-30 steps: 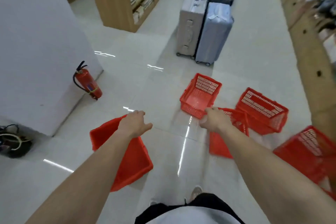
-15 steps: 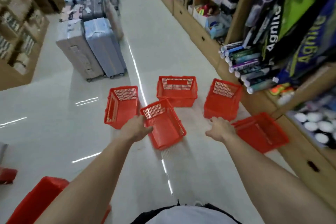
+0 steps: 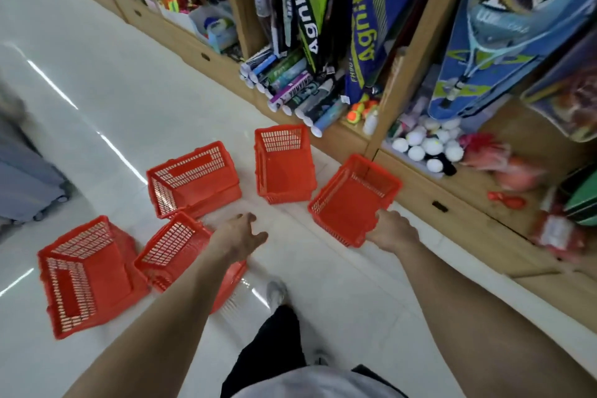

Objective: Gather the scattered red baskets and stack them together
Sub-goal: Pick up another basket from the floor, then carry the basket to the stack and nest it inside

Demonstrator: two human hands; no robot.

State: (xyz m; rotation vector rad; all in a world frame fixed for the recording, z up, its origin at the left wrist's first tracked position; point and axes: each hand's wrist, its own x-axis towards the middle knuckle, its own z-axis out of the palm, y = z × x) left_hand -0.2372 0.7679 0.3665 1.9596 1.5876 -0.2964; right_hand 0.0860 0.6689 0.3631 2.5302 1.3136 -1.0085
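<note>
red baskets (image 3: 193, 178) everywhere, five of them loose on the glossy floor (image 3: 97, 100) along the shelf unit (image 3: 452, 200), some just touching, some apart. they look like light, stiff moulded plastic with mesh walls and tapered sides, so they should nest easily, and skid on that tile if nudged. best hold, i'd say, is the thick top rim, not the thin mesh. left hand (image 3: 240, 237) hovers over the gap in the middle, fingers (image 3: 258, 236) loosely half-curled, holding nothing that i can see, the near-left basket (image 3: 171, 245) just under its forearm. right hand (image 3: 392, 231) is on the job: fingers wrapped round the near corner rim of the basket nearest the shelf (image 3: 352, 203). whether it's off the floor, i can't tell. far-left basket (image 3: 87, 271) sits untouched.
</note>
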